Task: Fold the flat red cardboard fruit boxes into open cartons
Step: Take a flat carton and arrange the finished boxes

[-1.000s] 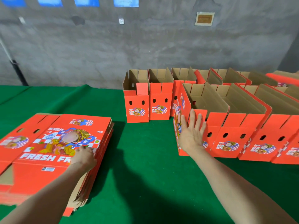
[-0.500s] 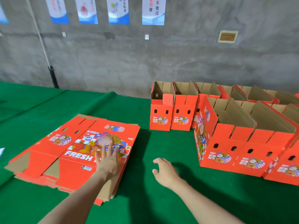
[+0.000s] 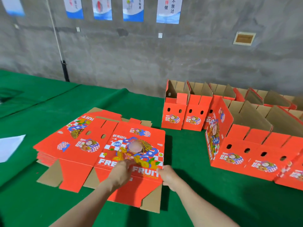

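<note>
A stack of flat red cardboard fruit boxes [image 3: 47,154] lies on the green table [image 3: 185,161], left of centre. The top flat box [image 3: 139,141] sits shifted toward me and to the right, off the stack. My left hand [image 3: 121,172] presses on its printed face near the word FRUIT, fingers spread forward. My right hand [image 3: 167,176] grips the same box at its right edge, fingers curled around the cardboard. Folded open cartons stand to the right: a back row [image 3: 173,115] and a nearer row [image 3: 246,156].
A white sheet of paper [image 3: 9,146] lies at the left edge of the table. A grey concrete wall [image 3: 180,59] with posters runs behind the table. Green cloth shows between the flat stack and the folded cartons.
My right hand left the folded carton and came across to the right edge of the top flat box. That box has slid toward me off the stack. My left hand stayed on top.
</note>
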`<control>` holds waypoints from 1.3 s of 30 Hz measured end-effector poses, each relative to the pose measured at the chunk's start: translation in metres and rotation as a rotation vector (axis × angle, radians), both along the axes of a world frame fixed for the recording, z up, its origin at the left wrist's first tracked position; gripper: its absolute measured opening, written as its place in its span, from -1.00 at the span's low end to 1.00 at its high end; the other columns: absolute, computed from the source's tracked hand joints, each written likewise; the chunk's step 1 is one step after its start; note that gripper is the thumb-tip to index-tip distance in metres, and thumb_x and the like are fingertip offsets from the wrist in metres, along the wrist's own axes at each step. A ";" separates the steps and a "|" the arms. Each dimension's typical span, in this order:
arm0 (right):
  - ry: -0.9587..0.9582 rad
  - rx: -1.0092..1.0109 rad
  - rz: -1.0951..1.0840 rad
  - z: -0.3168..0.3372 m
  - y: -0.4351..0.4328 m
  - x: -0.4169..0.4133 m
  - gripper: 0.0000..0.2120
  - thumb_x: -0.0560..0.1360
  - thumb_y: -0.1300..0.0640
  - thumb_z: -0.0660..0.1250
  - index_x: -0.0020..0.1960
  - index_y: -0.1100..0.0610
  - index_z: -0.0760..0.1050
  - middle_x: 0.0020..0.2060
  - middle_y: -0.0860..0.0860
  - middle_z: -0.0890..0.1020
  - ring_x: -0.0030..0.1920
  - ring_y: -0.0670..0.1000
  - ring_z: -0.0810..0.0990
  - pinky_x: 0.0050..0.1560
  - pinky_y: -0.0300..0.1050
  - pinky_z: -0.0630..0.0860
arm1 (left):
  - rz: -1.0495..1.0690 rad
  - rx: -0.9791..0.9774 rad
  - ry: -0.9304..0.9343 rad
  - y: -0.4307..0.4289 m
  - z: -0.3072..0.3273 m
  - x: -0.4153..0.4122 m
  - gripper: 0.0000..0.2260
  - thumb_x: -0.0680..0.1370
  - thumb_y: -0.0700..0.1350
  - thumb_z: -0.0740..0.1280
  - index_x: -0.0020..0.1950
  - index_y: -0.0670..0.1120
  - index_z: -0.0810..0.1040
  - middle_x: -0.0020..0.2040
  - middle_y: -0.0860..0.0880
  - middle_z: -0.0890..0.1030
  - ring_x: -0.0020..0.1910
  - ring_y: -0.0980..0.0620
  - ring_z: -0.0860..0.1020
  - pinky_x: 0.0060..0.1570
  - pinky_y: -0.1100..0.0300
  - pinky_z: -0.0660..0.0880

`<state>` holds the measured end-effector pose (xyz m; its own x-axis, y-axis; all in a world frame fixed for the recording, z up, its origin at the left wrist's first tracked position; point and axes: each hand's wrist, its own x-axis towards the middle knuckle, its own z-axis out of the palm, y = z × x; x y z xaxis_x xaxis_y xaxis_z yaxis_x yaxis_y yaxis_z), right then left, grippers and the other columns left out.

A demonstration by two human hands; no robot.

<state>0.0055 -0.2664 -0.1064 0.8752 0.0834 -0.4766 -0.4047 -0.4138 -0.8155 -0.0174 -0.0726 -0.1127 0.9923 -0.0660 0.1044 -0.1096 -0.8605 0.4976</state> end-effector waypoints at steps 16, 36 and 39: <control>-0.028 0.016 -0.364 0.124 -0.113 0.006 -0.81 0.56 0.23 0.28 0.12 0.32 0.44 0.07 0.23 0.58 -0.24 0.08 0.58 -0.31 -0.17 0.42 | -0.399 0.132 -0.171 -0.018 0.204 -0.047 -0.47 0.54 0.28 0.07 0.11 -0.08 0.62 -0.02 -0.04 0.67 -0.05 -0.01 0.59 -0.01 0.12 0.47; -1.152 -0.381 -0.300 0.189 -0.164 -0.103 -0.67 0.45 0.23 0.42 0.18 0.14 0.45 -0.05 -0.05 0.55 -0.24 0.01 0.56 -0.10 -0.17 0.47 | -0.475 0.226 -0.463 -0.201 0.283 -0.031 -0.62 0.53 -0.01 0.36 0.25 -0.15 0.38 0.08 -0.19 0.59 0.10 -0.19 0.53 0.00 -0.01 0.48; -1.059 -0.366 -0.289 0.191 -0.170 -0.104 -0.62 0.40 0.13 0.49 0.11 0.12 0.39 -0.11 -0.01 0.55 -0.24 0.10 0.57 -0.12 -0.03 0.48 | -0.487 0.119 -0.479 -0.215 0.280 -0.033 -0.68 0.52 -0.06 0.36 0.22 -0.12 0.42 0.07 -0.17 0.61 0.10 -0.16 0.54 -0.03 0.06 0.47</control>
